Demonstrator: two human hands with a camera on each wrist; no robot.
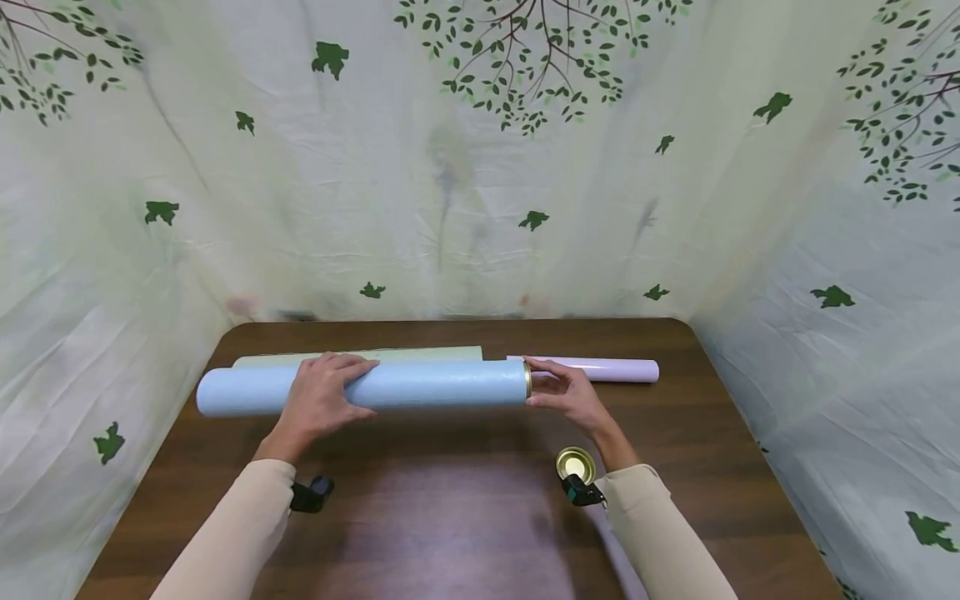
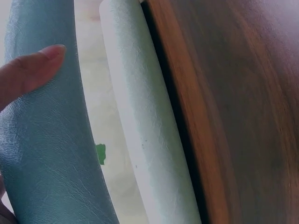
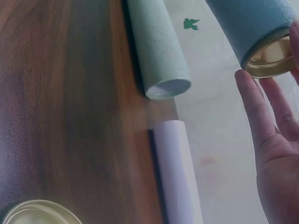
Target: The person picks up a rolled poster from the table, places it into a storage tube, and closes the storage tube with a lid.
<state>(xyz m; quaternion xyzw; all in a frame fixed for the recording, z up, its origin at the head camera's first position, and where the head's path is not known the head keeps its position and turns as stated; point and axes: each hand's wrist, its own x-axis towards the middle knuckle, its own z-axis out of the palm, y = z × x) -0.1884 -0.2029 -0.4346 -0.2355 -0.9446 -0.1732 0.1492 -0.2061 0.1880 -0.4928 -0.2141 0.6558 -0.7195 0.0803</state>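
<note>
A long light-blue tube lies level across both hands above the table. My left hand grips it left of its middle, the thumb on the near side and the fingers over the top. At its right end is a gold-coloured metal rim, with gold showing inside. My right hand holds that rim between thumb and fingertips, its palm apart from the tube. A round gold-coloured lid rests on the table beside my right wrist.
Behind the blue tube lies a pale green tube along the table's back edge. A lilac roll lies to its right. Leaf-printed fabric surrounds the brown wooden table. Something pale lilac shows beside the right forearm.
</note>
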